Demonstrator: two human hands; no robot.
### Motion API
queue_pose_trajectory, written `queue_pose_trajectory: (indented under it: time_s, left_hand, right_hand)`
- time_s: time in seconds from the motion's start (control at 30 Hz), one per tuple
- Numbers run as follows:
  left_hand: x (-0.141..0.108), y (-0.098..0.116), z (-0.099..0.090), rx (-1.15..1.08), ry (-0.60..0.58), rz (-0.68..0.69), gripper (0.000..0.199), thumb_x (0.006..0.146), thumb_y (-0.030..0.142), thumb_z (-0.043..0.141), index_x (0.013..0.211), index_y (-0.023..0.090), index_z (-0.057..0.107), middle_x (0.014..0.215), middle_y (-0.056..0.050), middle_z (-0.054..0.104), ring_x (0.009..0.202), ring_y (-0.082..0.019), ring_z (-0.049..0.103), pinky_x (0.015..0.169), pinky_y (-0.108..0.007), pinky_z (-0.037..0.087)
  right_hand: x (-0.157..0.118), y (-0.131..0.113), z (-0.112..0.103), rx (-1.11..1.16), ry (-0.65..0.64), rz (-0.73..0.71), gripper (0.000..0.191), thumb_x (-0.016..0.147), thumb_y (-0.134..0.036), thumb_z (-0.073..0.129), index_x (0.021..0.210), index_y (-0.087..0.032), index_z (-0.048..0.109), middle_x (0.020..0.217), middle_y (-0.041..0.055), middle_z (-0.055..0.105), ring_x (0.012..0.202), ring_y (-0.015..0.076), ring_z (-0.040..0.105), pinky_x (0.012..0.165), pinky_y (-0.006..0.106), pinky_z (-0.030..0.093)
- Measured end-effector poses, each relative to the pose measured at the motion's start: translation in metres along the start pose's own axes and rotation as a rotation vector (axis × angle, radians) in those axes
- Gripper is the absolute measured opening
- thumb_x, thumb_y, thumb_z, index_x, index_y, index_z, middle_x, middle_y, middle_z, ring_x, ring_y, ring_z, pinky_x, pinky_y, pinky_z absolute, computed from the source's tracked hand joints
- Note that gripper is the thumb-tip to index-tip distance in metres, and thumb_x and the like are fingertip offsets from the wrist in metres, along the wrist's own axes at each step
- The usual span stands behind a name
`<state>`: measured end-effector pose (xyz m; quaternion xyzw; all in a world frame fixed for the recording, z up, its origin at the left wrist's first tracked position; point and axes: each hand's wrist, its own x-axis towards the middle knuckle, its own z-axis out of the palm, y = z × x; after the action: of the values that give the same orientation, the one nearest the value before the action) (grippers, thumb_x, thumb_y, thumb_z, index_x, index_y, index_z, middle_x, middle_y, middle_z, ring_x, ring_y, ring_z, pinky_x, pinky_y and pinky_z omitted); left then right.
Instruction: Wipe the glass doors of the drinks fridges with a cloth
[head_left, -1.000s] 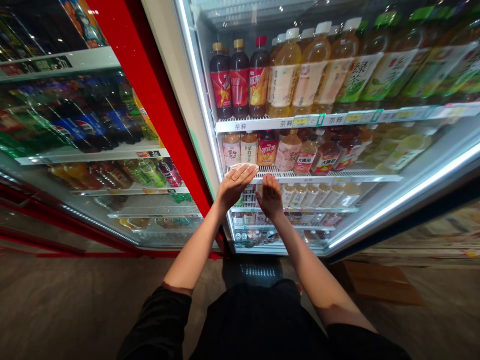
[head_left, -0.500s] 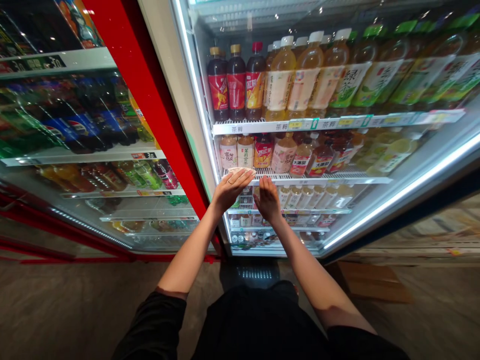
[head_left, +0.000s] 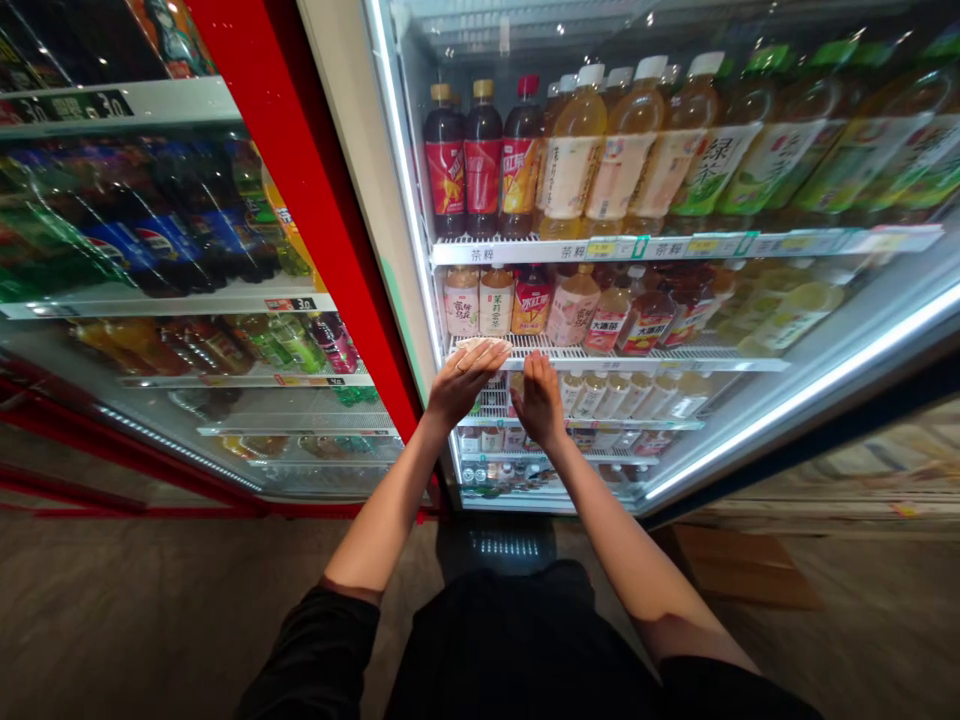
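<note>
My left hand lies with fingers stretched over a pale cloth, pressing it toward the front of the lit drinks fridge. Only the cloth's upper edge shows above the fingers, in front of a wire shelf and just below the tea bottles. Just to the right, my right hand is held up with its fingers straight and close together, apparently flat against the glass door. Nothing shows in it. A small gap separates the two hands.
Above the hands, a shelf rail carries larger bottles. A red-framed fridge with soda bottles stands to the left. Flat cardboard lies on the floor at the right.
The fridge and bottles sit slightly farther right in the picture. My left hand and the cloth have shifted a little left relative to the shelf; my right hand stays nearly in place.
</note>
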<state>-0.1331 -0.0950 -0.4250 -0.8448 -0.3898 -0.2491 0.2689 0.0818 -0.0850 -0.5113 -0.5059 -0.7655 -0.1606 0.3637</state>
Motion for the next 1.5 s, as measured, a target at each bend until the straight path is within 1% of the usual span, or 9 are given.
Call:
queue_pose_trajectory:
  time_s: [0.2, 0.3, 0.47, 0.7, 0.9, 1.1, 1.23, 1.37, 1.5]
  left_hand:
    - [-0.004, -0.007, 0.002, 0.005, 0.104, -0.244, 0.068, 0.106, 0.005, 0.046, 0.171, 0.023, 0.04, 0.17, -0.012, 0.052, 0.161, -0.029, 0.046, 0.132, -0.052, 0.044]
    - [-0.001, -0.008, 0.005, 0.005, 0.094, -0.217, 0.066, 0.106, 0.005, 0.046, 0.169, 0.024, 0.044, 0.17, -0.011, 0.053, 0.161, -0.028, 0.046, 0.131, -0.05, 0.045]
    - [-0.029, -0.025, 0.006, -0.023, 0.013, -0.16, 0.064, 0.107, 0.007, 0.05, 0.166, 0.031, 0.048, 0.164, -0.005, 0.061, 0.158, -0.021, 0.05, 0.135, -0.04, 0.039]
    - [-0.016, -0.026, -0.002, -0.047, 0.113, -0.467, 0.073, 0.1, -0.001, 0.049, 0.169, 0.023, 0.045, 0.175, -0.01, 0.045, 0.165, -0.031, 0.038, 0.136, -0.052, 0.039]
    - [-0.044, -0.043, 0.003, -0.073, 0.028, -0.267, 0.056, 0.107, 0.01, 0.055, 0.158, 0.032, 0.06, 0.16, -0.004, 0.065, 0.157, -0.022, 0.051, 0.135, -0.041, 0.039]
    - [-0.039, -0.044, -0.004, -0.056, 0.129, -0.437, 0.072, 0.102, -0.001, 0.048, 0.169, 0.027, 0.045, 0.17, -0.009, 0.053, 0.165, -0.026, 0.038, 0.136, -0.051, 0.036]
    - [-0.02, -0.041, -0.008, -0.047, 0.128, -0.378, 0.075, 0.101, -0.002, 0.046, 0.17, 0.028, 0.042, 0.172, -0.008, 0.049, 0.166, -0.027, 0.036, 0.137, -0.052, 0.035]
    - [-0.038, -0.053, -0.007, -0.05, 0.039, -0.264, 0.073, 0.102, 0.0, 0.05, 0.166, 0.034, 0.049, 0.167, -0.004, 0.057, 0.161, -0.022, 0.045, 0.135, -0.043, 0.039]
    - [-0.048, -0.059, -0.003, -0.022, 0.118, -0.365, 0.076, 0.102, -0.002, 0.045, 0.17, 0.031, 0.042, 0.168, -0.006, 0.056, 0.162, -0.023, 0.044, 0.137, -0.046, 0.035]
  right_hand:
    - [-0.015, -0.015, 0.015, 0.047, -0.031, -0.053, 0.085, 0.112, -0.033, 0.044, 0.176, -0.022, -0.012, 0.183, 0.0155, 0.025, 0.164, 0.0306, 0.039, 0.137, 0.053, 0.031]
    - [-0.016, -0.028, 0.022, 0.056, -0.059, -0.091, 0.085, 0.113, -0.033, 0.044, 0.175, -0.023, -0.012, 0.184, 0.0135, 0.02, 0.166, 0.0277, 0.036, 0.138, 0.049, 0.028]
    - [-0.002, -0.038, 0.024, 0.062, -0.059, -0.122, 0.087, 0.113, -0.035, 0.044, 0.173, -0.023, -0.017, 0.185, 0.0129, 0.014, 0.167, 0.0278, 0.034, 0.138, 0.049, 0.028]
    - [0.01, -0.052, 0.029, 0.077, -0.078, -0.173, 0.085, 0.113, -0.032, 0.042, 0.172, -0.023, -0.019, 0.185, 0.0111, 0.019, 0.167, 0.0272, 0.035, 0.137, 0.05, 0.029]
    - [0.01, -0.057, 0.038, 0.059, -0.086, -0.138, 0.085, 0.113, -0.034, 0.042, 0.172, -0.022, -0.019, 0.185, 0.0111, 0.015, 0.17, 0.0277, 0.024, 0.139, 0.052, 0.023]
    - [0.009, -0.058, 0.05, 0.044, -0.087, -0.107, 0.088, 0.113, -0.037, 0.043, 0.171, -0.022, -0.021, 0.185, 0.01, 0.01, 0.171, 0.0272, 0.017, 0.14, 0.053, 0.02]
    - [0.009, -0.058, 0.054, 0.042, -0.107, -0.093, 0.088, 0.113, -0.037, 0.043, 0.17, -0.023, -0.023, 0.185, 0.0103, 0.004, 0.171, 0.0299, 0.019, 0.14, 0.055, 0.02]
    - [0.008, -0.056, 0.053, 0.035, -0.088, -0.11, 0.089, 0.112, -0.036, 0.044, 0.171, -0.022, -0.021, 0.185, 0.011, 0.004, 0.171, 0.0292, 0.019, 0.14, 0.053, 0.019]
    - [0.008, -0.056, 0.053, 0.031, -0.079, -0.129, 0.087, 0.112, -0.036, 0.043, 0.173, -0.021, -0.017, 0.185, 0.0113, 0.006, 0.171, 0.0284, 0.018, 0.14, 0.053, 0.019]
